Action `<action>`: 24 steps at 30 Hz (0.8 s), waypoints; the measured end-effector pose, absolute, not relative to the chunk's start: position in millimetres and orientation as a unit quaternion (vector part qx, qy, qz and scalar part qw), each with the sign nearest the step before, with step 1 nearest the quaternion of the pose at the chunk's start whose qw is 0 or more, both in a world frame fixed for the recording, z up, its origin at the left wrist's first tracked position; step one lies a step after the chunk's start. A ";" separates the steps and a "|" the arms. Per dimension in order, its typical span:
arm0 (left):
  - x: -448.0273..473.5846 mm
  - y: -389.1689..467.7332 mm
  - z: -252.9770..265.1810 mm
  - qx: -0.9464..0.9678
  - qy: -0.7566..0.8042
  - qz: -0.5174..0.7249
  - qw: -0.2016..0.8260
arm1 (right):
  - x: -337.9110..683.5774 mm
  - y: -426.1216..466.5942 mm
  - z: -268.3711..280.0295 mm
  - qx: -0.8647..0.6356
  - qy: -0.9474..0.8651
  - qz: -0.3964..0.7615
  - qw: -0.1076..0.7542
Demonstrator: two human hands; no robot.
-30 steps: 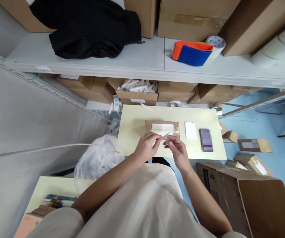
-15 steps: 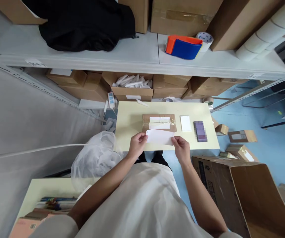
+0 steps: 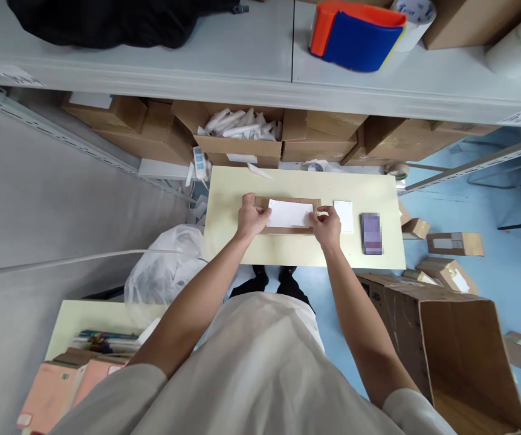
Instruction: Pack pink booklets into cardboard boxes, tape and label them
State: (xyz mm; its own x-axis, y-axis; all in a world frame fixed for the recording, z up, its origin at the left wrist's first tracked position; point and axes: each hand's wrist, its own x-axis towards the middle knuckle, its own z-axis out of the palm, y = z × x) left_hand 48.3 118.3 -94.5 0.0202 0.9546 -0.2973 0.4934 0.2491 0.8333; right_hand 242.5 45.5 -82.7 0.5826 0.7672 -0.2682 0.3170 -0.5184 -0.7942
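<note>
My left hand point(image 3: 250, 217) is closed at the left end of a white paper slip point(image 3: 290, 214), its thumb on the slip and its fingers by the end of a cardboard box point(image 3: 288, 231). My right hand point(image 3: 326, 227) pinches the slip's right end. The slip spans the top of the small brown box, covering the white labels there; whether it lies flat against the cardboard I cannot tell. Just right of my right hand, a white card or pad point(image 3: 343, 216) rests on the pale yellow table point(image 3: 224, 244).
A phone-like purple object point(image 3: 372, 233) lies at the table's right. Behind, a carton of white packets point(image 3: 242, 124) stands under the shelf point(image 3: 242, 66). A large open carton point(image 3: 464, 350) is at my right; a plastic bag point(image 3: 165, 260) hangs at left.
Both hands have carried the slip forward from the box's near edge onto its top. My view has tipped down and closer, so the shelf sits higher in the picture.
</note>
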 end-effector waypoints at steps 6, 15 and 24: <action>56.3 127.1 -92.6 0.565 0.674 0.199 0.431 | 251.7 57.0 -85.8 -0.828 -0.373 0.306 0.286; 56.5 116.6 -82.0 0.686 0.678 0.077 0.252 | 247.6 51.0 -83.9 -0.835 -0.509 0.182 0.103; 50.1 93.5 -85.2 0.931 0.328 0.016 0.161 | 242.8 28.5 -101.6 -0.606 -0.786 0.098 0.071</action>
